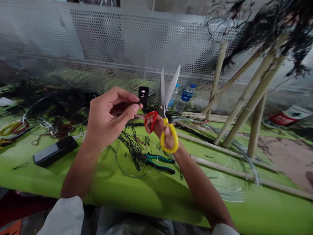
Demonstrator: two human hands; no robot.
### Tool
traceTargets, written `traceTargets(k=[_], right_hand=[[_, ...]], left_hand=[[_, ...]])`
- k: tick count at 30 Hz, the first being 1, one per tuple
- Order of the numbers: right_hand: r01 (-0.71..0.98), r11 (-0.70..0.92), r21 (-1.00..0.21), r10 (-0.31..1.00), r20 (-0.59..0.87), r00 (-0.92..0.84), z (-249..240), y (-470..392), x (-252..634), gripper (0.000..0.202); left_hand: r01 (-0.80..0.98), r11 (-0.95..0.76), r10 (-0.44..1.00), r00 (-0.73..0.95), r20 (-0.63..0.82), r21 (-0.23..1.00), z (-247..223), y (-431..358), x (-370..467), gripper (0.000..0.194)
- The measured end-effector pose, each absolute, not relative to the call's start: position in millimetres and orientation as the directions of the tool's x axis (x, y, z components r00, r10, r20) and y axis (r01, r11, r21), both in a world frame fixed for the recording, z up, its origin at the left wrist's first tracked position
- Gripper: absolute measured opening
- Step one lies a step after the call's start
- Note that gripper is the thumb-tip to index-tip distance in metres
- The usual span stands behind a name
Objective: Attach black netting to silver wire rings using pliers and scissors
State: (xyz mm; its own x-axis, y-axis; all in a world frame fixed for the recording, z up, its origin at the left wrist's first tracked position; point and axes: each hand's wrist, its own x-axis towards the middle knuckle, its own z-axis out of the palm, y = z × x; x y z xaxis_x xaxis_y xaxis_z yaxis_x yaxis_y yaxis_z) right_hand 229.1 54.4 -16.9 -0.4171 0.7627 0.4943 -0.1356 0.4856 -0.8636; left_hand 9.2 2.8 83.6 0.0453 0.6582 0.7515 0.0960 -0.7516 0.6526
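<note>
On the smooth green table (156, 199) lie green-handled pliers (158, 162) under a thin wire ring. Above, the left hand (107, 117) pinches a black thread (144, 99), its far end blurred. The right hand (164, 132) grips scissors (164, 107), steel blades parted, before perforated metal.

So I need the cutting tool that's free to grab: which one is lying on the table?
The green-handled pliers, lying on the green table by the wire ring; the red-and-yellow scissors are in the right hand.

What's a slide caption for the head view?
Right hand holds open red-and-yellow-handled scissors; left hand pinches thin black thread.
</note>
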Motion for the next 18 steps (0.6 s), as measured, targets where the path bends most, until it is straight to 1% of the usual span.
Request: traceTargets(k=[3, 5, 7, 9, 11, 14, 18], right_hand=[[-0.085, 0.527, -0.846, 0.755, 0.511, -0.411, -16.3, 52.8, 238.5, 0.077], [-0.029, 0.558, -0.829, 0.745, 0.516, -0.422, -10.9, 48.1, 247.0, 0.079], [0.032, 0.589, -0.807, 0.731, 0.515, -0.448, -4.0, 42.1, 253.6, 0.082], [0.089, 0.615, -0.783, 0.715, 0.506, -0.482, 1.9, 36.7, 256.5, 0.083], [0.129, 0.633, -0.763, 0.702, 0.495, -0.513, 5.3, 33.5, 255.8, 0.083], [0.170, 0.666, -0.726, 0.675, 0.491, -0.550, 5.5, 33.0, 251.6, 0.089], [0.180, 0.699, -0.692, 0.643, 0.498, -0.582, 1.0, 36.7, 247.4, 0.097]], left_hand=[[0.110, -0.763, 0.640, -0.014, 0.768, 0.637, 85.3, -2.0, 10.7, 0.014], [0.129, -0.741, 0.659, -0.047, 0.751, 0.659, 86.8, -4.4, 11.6, 0.019], [0.155, -0.722, 0.672, -0.076, 0.737, 0.674, 88.2, -5.7, 12.4, 0.018], [0.177, -0.727, 0.657, -0.103, 0.747, 0.663, 89.1, -5.8, 13.6, 0.013], [0.192, -0.744, 0.627, -0.133, 0.768, 0.640, 89.3, -4.8, 15.4, 0.013], [0.208, -0.754, 0.596, -0.181, 0.782, 0.623, 88.5, -2.8, 19.1, 0.015], [0.191, -0.758, 0.580, -0.242, 0.778, 0.624, 87.9, -0.7, 21.5, 0.015]])
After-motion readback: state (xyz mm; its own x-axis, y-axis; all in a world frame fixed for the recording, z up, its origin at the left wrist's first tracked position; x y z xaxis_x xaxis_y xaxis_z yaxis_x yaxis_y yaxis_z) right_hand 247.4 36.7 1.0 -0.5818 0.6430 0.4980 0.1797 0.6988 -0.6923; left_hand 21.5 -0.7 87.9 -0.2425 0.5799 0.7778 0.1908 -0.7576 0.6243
